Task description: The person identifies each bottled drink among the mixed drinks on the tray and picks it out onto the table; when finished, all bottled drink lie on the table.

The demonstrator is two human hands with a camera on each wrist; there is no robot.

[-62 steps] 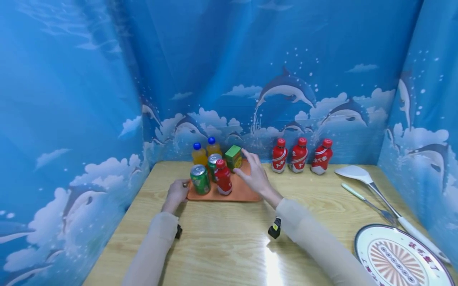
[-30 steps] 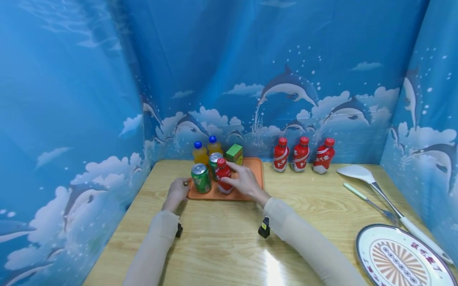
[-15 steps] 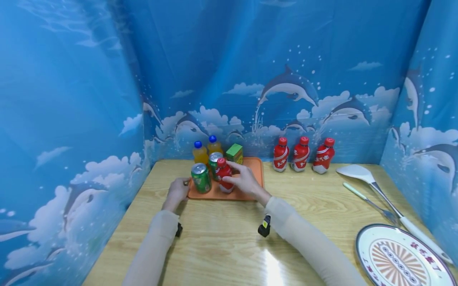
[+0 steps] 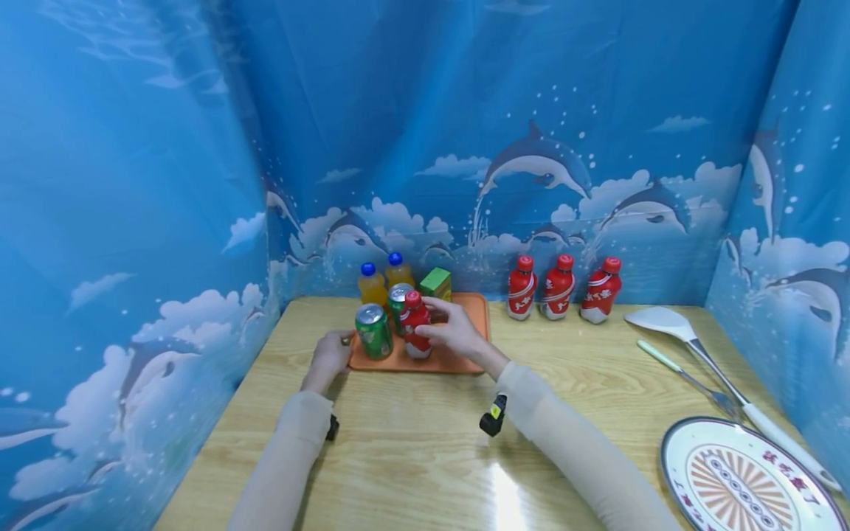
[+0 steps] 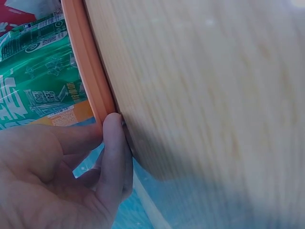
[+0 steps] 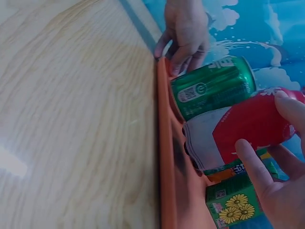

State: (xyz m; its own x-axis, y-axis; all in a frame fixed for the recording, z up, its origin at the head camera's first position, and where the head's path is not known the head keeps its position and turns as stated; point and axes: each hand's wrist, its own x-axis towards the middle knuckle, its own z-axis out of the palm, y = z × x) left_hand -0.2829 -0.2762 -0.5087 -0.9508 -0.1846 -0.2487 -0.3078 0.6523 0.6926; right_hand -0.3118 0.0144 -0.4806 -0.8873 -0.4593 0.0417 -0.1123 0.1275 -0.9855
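Note:
At the left end of an orange tray [image 4: 479, 317], my left hand [image 4: 327, 360] pinches the rim between thumb and fingers. My right hand [image 4: 457, 333] grips a red drink bottle [image 4: 415, 323] with a white base, thumb and fingers around its side. The bottle stands upright over the tray's front part; whether its base touches the tray I cannot tell. Beside it are a green drink can [image 4: 373, 338] and, behind, a second green can [image 4: 398, 301]. Two orange-drink bottles [image 4: 372, 286] with blue caps and a small green carton [image 6: 233, 202] occupy the tray's back.
Three more red bottles [image 4: 559, 289] line the table's back edge, right of the tray. Farther right lie a white-headed ladle [image 4: 664, 321], a fork [image 4: 690, 380] with a pale green handle, and a patterned plate [image 4: 677, 472]. Dolphin-printed curtains [image 4: 425, 147] enclose the table.
My right hand has come from beside the green carton to the red bottle and taken hold of it. The bottle has since shifted very slightly. My left hand stays at the tray rim.

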